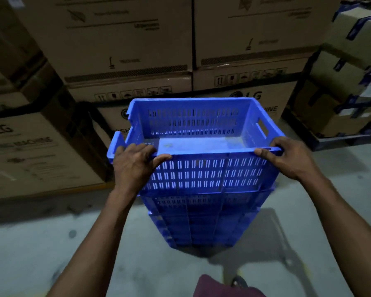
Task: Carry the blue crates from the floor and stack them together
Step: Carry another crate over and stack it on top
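Top crate (pixel 203 146) sits at the head of a stack (pixel 201 219) of blue crates standing on the floor (pixel 51 243), in front of a wall of cartons (pixel 126 50). Whether it is fully seated on the crate below, I cannot tell; its lower edge looks close to flush along the near side.

Left hand (pixel 135 163) grips the near rim at the left corner, fingers curled over the top edge, thumb along the rim. Right hand (pixel 287 157) grips the near rim at the right corner, fingers wrapped over the edge. Both are clamped on the same crate; neither is spread.

Crate is empty (dusty patch on its base, nothing else inside). A notched tab sticks out at the far left corner.

Judged stage: placing or squaring the top crate on the stack.

Risks from here:
- Stack is tall and narrow for its footprint. A push from the rim rather than a straight press down could tip it toward the cartons.
- If the crate's corners do not meet those below, it may sit skewed and slide when released.
- Both hands hold only the near side, so the far side is unguided and could drop in crooked.
- Light is dim and edges blurred, so misalignment is hard to spot by eye.
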